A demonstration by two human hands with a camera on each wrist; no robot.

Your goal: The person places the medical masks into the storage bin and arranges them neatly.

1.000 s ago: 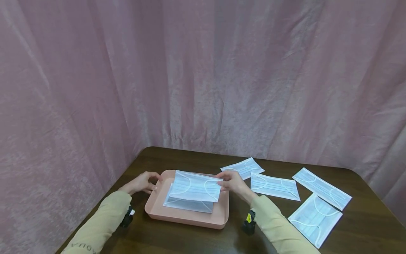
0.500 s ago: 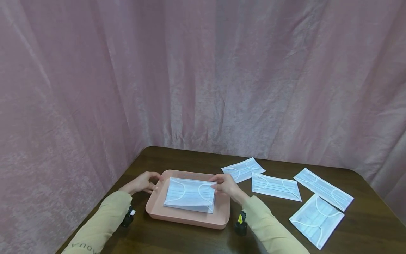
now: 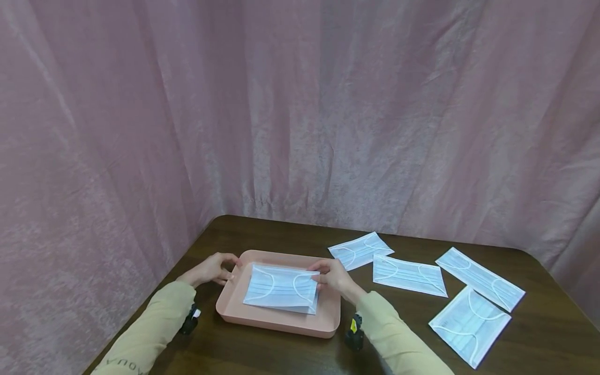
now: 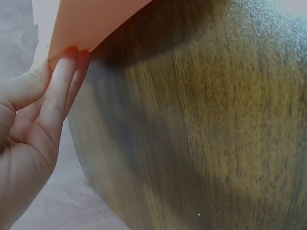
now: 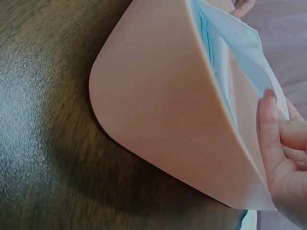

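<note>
Head view: soft, even, rather dim light; pink curtain (image 3: 300, 120) dusky at left and paler in patches toward centre and right, face masks (image 3: 408, 276) the brightest areas against the dark tabletop (image 3: 262, 357), fine detail a little smeared. Left wrist view: whitish speckled glare at upper right of the tabletop, a broad soft-edged shadow running diagonally below the tray (image 4: 91, 24), reddish glow where the left hand (image 4: 36, 139) meets it, curtain hazy. Right wrist view: similar glare at left, dark shadow hugging the tray's underside, tray wall smoothly lit, wood grain softly blurred.
</note>
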